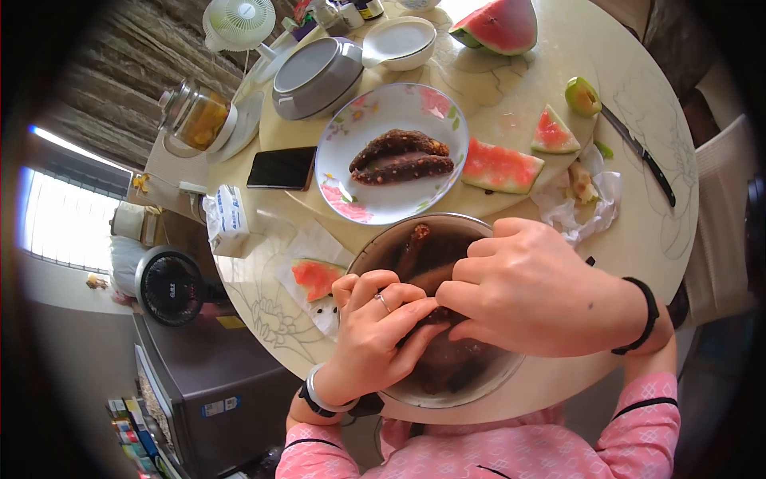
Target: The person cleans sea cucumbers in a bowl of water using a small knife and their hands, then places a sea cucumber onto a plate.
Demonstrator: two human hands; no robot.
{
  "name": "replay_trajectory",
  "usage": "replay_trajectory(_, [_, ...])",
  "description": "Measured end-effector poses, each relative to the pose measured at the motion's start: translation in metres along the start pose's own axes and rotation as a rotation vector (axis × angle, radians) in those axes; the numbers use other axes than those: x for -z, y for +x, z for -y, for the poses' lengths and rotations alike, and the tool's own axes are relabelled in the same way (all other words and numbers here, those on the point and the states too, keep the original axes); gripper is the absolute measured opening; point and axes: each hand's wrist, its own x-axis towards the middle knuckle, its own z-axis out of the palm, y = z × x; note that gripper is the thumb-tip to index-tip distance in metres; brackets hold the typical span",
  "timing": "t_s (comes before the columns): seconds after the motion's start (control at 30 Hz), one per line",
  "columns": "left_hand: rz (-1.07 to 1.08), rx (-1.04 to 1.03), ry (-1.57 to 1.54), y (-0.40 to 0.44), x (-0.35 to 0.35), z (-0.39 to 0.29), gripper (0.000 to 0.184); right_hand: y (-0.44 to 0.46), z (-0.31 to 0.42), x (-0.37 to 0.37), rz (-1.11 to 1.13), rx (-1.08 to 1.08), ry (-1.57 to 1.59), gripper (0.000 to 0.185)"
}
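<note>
A round metal pot [511,375] stands at the near table edge, and both hands meet over it. My left hand [379,339], with a ring and a watch, is closed with its fingers pinched together. My right hand [531,291], a black band on its wrist, is closed too, its fingertips against the left ones. Between them shows part of a dark sausage [437,316], mostly hidden by the fingers. Another sausage [412,249] leans against the pot's inner wall. Just beyond, dark red-brown sausages [403,169] lie on a flowered plate [343,164].
A knife [638,156] lies at the right near a bitten green fruit [582,96]. Watermelon pieces [503,166] and crumpled tissue [594,207] are right of the plate. A phone [281,168], a tissue pack [227,221] and a grey dish [317,76] stand left and behind.
</note>
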Motion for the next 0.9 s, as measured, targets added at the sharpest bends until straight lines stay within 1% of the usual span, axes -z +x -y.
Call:
replay_trajectory(0.07, [0.033, -0.055, 0.018, 0.001, 0.001, -0.001, 0.025, 0.002, 0.000, -0.003, 0.033, 0.002, -0.024, 0.024])
replay_trajectory(0.23, [0.048, -0.049, -0.003, 0.002, -0.006, 0.000, 0.024, 0.003, -0.001, -0.012, 0.115, 0.000, -0.078, 0.018])
replay_trajectory(0.3, [0.054, -0.036, -0.004, 0.001, -0.008, -0.001, 0.023, 0.003, -0.001, -0.014, 0.129, 0.025, -0.168, 0.011])
replay_trajectory(0.4, [0.057, -0.051, 0.042, -0.001, -0.010, 0.000, 0.021, 0.003, 0.006, -0.012, 0.191, 0.021, -0.219, 0.008])
replay_trajectory(0.57, [0.012, -0.011, 0.098, -0.002, -0.004, 0.001, 0.036, 0.003, 0.006, -0.011, 0.185, 0.002, -0.240, 0.015])
replay_trajectory(0.63, [0.006, -0.012, 0.121, -0.003, 0.003, 0.001, 0.034, 0.004, 0.006, -0.013, 0.174, -0.015, -0.218, 0.018])
replay_trajectory(0.67, [0.022, 0.003, 0.132, -0.005, 0.007, 0.002, 0.034, 0.005, 0.006, -0.014, 0.163, -0.012, -0.193, 0.014])
replay_trajectory(0.73, [0.038, 0.018, 0.141, -0.008, 0.017, 0.005, 0.034, 0.005, 0.006, -0.017, 0.155, -0.010, -0.167, 0.017])
replay_trajectory(0.8, [0.173, 0.019, 0.101, -0.011, 0.026, 0.011, 0.033, 0.007, 0.008, -0.019, 0.163, -0.015, -0.156, 0.016])
replay_trajectory(0.83, [0.168, 0.023, 0.100, -0.011, 0.026, 0.013, 0.033, 0.007, 0.008, -0.018, 0.167, -0.011, -0.157, 0.016])
replay_trajectory(0.9, [0.263, 0.024, 0.097, -0.013, 0.027, 0.018, 0.031, 0.008, 0.008, -0.017, 0.232, 0.000, -0.186, 0.017])
